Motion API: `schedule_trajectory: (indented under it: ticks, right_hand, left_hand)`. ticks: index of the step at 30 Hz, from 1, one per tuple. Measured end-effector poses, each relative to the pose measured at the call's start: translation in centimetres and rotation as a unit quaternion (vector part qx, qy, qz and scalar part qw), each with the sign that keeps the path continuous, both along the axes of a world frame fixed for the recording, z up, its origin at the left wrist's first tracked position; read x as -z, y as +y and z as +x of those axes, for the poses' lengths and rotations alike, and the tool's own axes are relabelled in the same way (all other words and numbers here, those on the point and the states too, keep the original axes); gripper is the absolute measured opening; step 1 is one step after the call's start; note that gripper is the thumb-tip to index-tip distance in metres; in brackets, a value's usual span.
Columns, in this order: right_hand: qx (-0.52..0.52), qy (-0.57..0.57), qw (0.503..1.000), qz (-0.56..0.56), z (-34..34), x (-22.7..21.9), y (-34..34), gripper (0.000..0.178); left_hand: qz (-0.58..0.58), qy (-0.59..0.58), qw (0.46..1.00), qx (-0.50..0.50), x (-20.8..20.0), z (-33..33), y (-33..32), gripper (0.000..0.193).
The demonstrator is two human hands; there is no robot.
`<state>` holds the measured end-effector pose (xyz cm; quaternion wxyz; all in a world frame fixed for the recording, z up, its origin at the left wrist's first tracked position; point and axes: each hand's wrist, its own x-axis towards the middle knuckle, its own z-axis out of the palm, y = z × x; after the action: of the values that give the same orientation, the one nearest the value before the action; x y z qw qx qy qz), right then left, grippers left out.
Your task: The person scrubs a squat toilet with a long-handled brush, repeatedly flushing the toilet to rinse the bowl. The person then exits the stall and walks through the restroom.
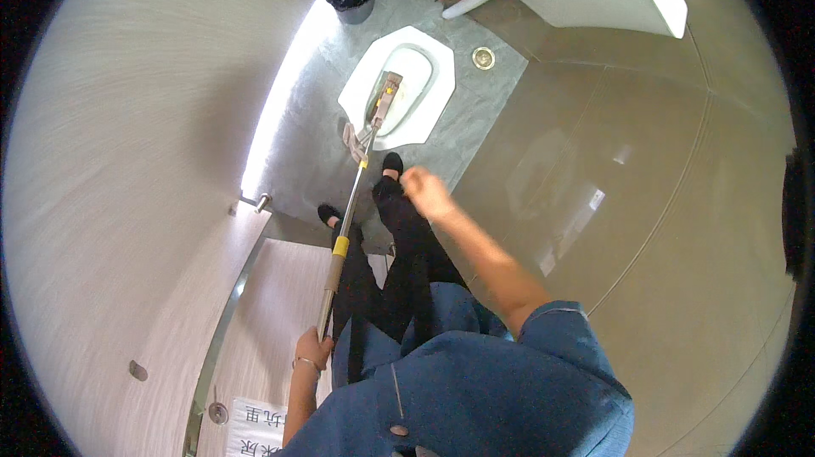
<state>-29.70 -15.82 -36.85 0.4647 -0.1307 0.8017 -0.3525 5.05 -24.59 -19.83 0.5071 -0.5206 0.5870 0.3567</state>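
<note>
Mop [352, 206] in the left hand [312, 348], low and left of centre: fingers wrapped round the pole near its lower end, a firm-looking grip! Over to the right hand [426, 191], mid-frame and blurred, fingers seemingly curled; it sits apart from the pole, and whether anything is inside it, I cannot tell.

Up the pole we go, past yellow bands, and the mop's brown head [387, 94] is over the white pan [441, 88], upper centre, inside the rim and toward its left side. Does it press on the bottom? Too small to say. A pinkish-brown piece [351, 143] juts out beside the shaft, just off the pan's lower left.

So, the step in hand looks like working the head within the pan, one-handed at this instant. The next move, in my judgement, calls for the left hand to steer the tilted pole, with the right ready to steady it higher up.

Outward again! Black shoes [393, 162] below the pan, a round drain [483, 58] to its upper right, a black-lined bin [357, 12] at top centre, and a paper sign [255, 430] at lower left.
</note>
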Motion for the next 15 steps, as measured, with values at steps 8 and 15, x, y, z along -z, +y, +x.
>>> schedule_trajectory:
  ticks: [8,15]
  right_hand:
    - [0.030,0.484,0.862,-0.150,-21.2,-19.4,-2.3,0.018]
    - [-0.037,0.673,0.737,-0.053,-32.5,-27.3,-5.6,0.047]
  left_hand:
    - [-0.034,-0.002,0.999,0.015,-0.7,1.0,-1.5,0.037]
    - [0.019,-0.026,0.999,0.031,-3.0,-4.7,-4.5,0.035]
